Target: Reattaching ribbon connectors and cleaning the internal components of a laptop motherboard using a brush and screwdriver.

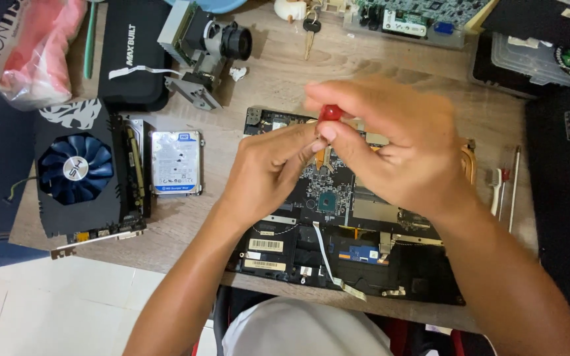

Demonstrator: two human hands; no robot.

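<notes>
Both hands' fingers (328, 135) pinch a red-capped tool (330, 112) above the opened laptop (338, 250) on the cluttered wooden desk (265, 86).

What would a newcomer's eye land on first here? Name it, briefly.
Both hands meet at the centre: the right hand pinches a red-handled tool and the left hand steadies it over an opened laptop. On the wooden table, far left, lies a graphics card with a blue fan, a hard drive beside it.

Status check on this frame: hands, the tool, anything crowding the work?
Both hands raised together over the opened laptop. Right hand pinches a red-capped screwdriver; left hand steadies its shaft. Graphics card and hard drive lie apart at left.
</notes>
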